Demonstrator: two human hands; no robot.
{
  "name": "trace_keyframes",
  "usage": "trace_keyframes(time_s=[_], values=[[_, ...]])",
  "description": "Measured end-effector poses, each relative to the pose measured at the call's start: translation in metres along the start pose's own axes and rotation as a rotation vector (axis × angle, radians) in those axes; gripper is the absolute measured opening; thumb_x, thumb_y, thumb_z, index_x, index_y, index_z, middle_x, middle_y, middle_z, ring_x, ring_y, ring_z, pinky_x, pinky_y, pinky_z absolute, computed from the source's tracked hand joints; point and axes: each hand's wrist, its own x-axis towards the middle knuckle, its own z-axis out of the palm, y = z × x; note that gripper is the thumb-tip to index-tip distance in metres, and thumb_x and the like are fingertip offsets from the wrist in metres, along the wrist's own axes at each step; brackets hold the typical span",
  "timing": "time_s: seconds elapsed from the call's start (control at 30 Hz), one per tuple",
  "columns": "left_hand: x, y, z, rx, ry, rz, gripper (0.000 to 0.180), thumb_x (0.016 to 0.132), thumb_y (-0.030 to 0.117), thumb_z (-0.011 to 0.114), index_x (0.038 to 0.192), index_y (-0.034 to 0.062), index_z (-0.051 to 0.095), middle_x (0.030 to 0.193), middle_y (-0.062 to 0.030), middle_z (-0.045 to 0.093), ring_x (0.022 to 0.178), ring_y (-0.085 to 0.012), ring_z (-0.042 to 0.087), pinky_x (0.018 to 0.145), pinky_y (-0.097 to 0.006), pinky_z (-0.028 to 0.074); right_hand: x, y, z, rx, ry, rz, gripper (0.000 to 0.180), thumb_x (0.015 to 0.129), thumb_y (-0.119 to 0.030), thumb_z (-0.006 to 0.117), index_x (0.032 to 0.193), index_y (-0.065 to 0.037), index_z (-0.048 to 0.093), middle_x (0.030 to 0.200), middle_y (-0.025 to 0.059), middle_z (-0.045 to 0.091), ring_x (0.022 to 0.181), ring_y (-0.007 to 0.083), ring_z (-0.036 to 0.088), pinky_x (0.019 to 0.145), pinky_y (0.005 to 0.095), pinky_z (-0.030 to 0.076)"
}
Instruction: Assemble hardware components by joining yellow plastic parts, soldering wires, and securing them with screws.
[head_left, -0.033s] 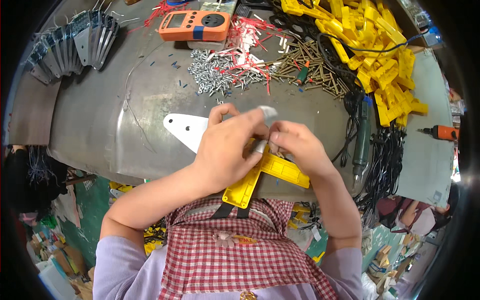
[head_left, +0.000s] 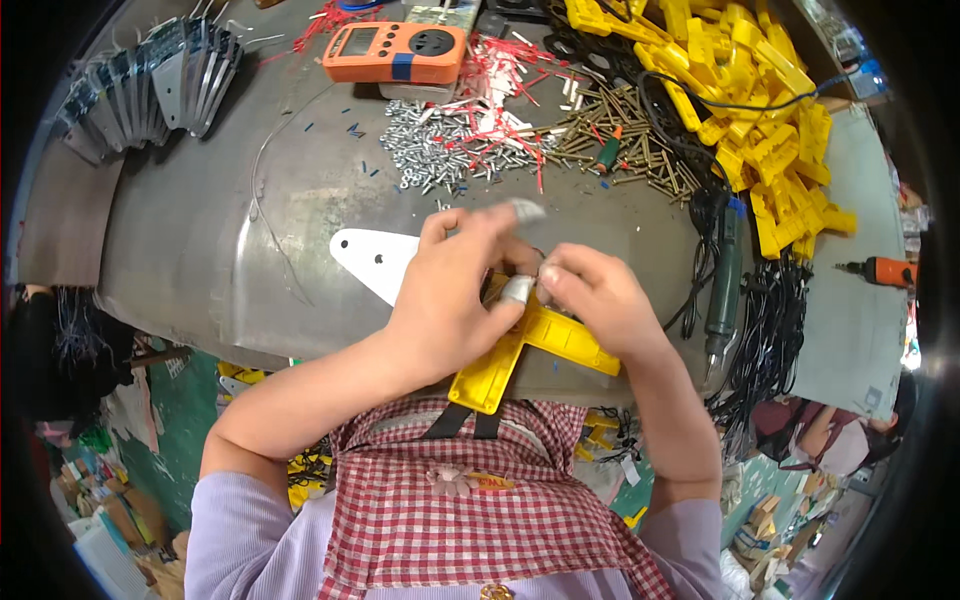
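A yellow plastic housing [head_left: 490,375] with a side arm lies at the table's front edge, its ribbed hollow side facing up. My left hand [head_left: 445,285] grips its upper part, thumb pressed near the junction. White coverings wrap that thumb and a raised, blurred finger. Beside it, thumb and fingers of my right hand [head_left: 597,295] are pinched together over the housing's upper end. What the pinch holds is too small and hidden to name. Partly under my left hand lies a white rounded triangular plate [head_left: 375,258] with two dark holes.
Beyond my hands lie silver screws [head_left: 425,145], long brass-coloured screws [head_left: 640,150] and red-and-white wire pieces [head_left: 500,95]. An orange meter [head_left: 393,55] stands behind. Yellow housings [head_left: 780,130] are heaped far right. A green electric screwdriver [head_left: 724,280] and black cables [head_left: 770,330] lie right.
The raised finger of my left hand has shifted slightly. Both hands stay at the yellow housing, and the whole view has moved a little.
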Motion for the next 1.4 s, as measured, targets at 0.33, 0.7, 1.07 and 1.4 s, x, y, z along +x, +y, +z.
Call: trace_keyframes(time_s=[0.33, 0.7, 1.07, 1.4], values=[[-0.01, 0.002, -0.013, 0.036, 0.079, 0.09, 0.058, 0.063, 0.003, 0.072, 0.116, 0.0046, 0.049, 0.098, -0.0103, 0.059, 0.098, -0.0295, 0.056, 0.086, -0.042, 0.042, -0.008, -0.009, 0.007, -0.309, 0.274, -0.335, 0.006, 0.076, -0.002, 0.063, 0.081, 0.002, 0.061, 0.07, 0.0077, 0.054, 0.063, 0.015, 0.054, 0.056, 0.0296, 0.042], [-0.073, -0.068, -0.142, 0.652, -0.18, 0.034, 0.033, 0.063, -0.003, 0.059, 0.094, 0.0072, 0.064, 0.109, -0.0086, 0.061, 0.102, -0.0286, 0.057, 0.08, -0.034, 0.048, 0.014, -0.012, -0.01, -0.116, 0.333, -0.323, 0.019, 0.082, -0.006, 0.062, 0.099, 0.002, 0.061, 0.081, 0.0029, 0.054, 0.069, 0.0076, 0.046, 0.064, 0.0197, 0.038], [0.027, -0.013, -0.063, 0.24, -0.055, -0.013, 0.022, 0.068, -0.002, 0.067, 0.088, 0.0044, 0.064, 0.075, -0.0094, 0.06, 0.074, -0.0275, 0.06, 0.065, -0.034, 0.048, 0.227, -0.049, -0.096, 0.094, 0.616, -0.405, 0.038, 0.081, -0.022, 0.068, 0.114, -0.006, 0.058, 0.086, 0.006, 0.064, 0.07, 0.0134, 0.06, 0.067, 0.0259, 0.047], [0.046, -0.018, -0.039, -0.069, -0.093, -0.149, 0.014, 0.071, 0.001, 0.069, 0.083, 0.0005, 0.062, 0.087, -0.0064, 0.056, 0.081, -0.0197, 0.056, 0.072, -0.029, 0.046, 0.072, -0.046, -0.104, 0.181, 0.752, -0.652, 0.028, 0.091, -0.03, 0.057, 0.093, -0.002, 0.056, 0.074, -0.0005, 0.054, 0.065, 0.0059, 0.046, 0.059, 0.0196, 0.037]])
